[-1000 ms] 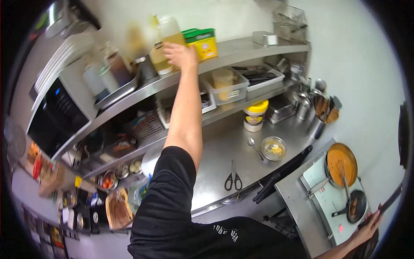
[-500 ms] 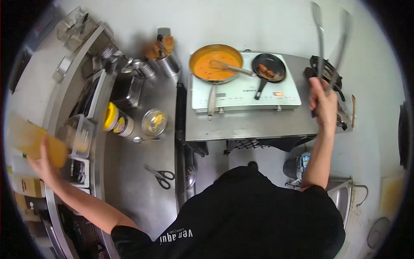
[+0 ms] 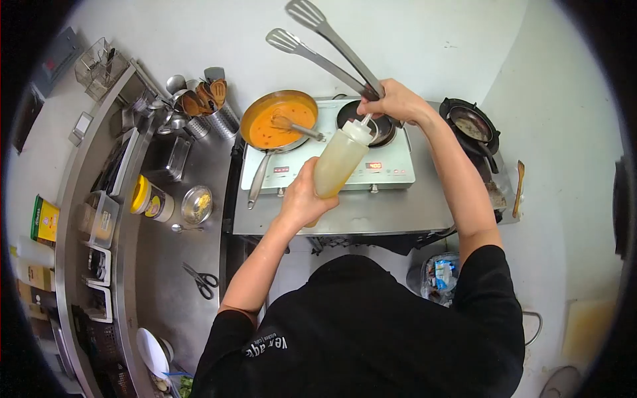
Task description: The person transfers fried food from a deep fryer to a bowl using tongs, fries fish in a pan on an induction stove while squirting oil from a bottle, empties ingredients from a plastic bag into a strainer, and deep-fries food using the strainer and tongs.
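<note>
My left hand [image 3: 308, 199] is wrapped around a squeeze bottle [image 3: 340, 162] of yellowish liquid, tilted with its white nozzle up and to the right. In my right hand [image 3: 398, 103] is a pair of metal tongs [image 3: 332, 56], their slotted ends spread apart and pointing up-left. The right fingertips are close to the nozzle; whether they touch it I cannot tell. Behind the bottle and hand, a small black frying pan [image 3: 348, 114] is partly hidden on the induction cooktop [image 3: 398, 166]. To the left, a larger pan [image 3: 250, 119] holds orange sauce, with a whisk [image 3: 298, 128] resting in it.
Scissors [image 3: 203, 282], a spoon [image 3: 182, 228], a small bowl [image 3: 197, 204] and a yellow-lidded tub [image 3: 154, 199] stand on the left counter. Utensils fill metal holders [image 3: 222, 121] at the back. More black pans [image 3: 470, 126] and a wooden spatula [image 3: 519, 189] are on the right.
My left hand has brought the squeeze bottle from the left shelf over to the cooktop. My right hand has moved left with the tongs, above the small pan.
</note>
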A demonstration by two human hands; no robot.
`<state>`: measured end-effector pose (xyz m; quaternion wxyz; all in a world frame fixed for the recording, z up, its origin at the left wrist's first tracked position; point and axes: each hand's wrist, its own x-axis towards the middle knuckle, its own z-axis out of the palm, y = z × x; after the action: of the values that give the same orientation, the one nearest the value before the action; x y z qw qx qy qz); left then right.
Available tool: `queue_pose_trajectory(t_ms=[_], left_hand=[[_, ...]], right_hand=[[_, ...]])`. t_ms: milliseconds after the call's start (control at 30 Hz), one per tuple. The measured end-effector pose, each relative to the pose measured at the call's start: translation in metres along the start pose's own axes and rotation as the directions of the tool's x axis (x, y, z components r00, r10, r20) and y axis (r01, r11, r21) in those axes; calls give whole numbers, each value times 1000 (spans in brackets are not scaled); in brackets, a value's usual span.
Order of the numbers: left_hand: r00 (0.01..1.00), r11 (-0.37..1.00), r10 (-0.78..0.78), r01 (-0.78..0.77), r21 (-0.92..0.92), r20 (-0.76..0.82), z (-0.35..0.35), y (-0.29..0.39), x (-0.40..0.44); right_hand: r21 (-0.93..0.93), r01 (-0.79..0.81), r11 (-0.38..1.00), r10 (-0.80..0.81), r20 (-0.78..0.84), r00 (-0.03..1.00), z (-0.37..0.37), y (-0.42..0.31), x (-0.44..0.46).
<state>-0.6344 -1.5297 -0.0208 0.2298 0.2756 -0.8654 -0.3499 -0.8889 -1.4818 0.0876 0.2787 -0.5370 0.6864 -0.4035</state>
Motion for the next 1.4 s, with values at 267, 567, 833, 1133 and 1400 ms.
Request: queue_pose_trajectory(t_ms=[267, 567, 833, 1133, 1400], left_hand=[[998, 998, -62, 62, 11, 16, 45, 8, 27], [994, 994, -98, 96, 50, 41, 81, -4, 38], [988, 989, -140, 136, 58, 69, 90, -14, 47], [831, 549, -347, 556, -623, 435, 147, -47, 82], [677, -208, -241, 664, -718, 696, 195, -20, 121]], right_hand=[[216, 62, 974, -83, 85, 993, -34, 59, 3], [115, 109, 987, -131, 206, 970, -46, 105, 23], [-85, 151, 985, -128, 228, 965, -43, 109, 32], [221, -213, 952, 216, 10, 976, -31, 208, 69], [-3, -204, 979, 204, -61, 977, -33, 233, 101]])
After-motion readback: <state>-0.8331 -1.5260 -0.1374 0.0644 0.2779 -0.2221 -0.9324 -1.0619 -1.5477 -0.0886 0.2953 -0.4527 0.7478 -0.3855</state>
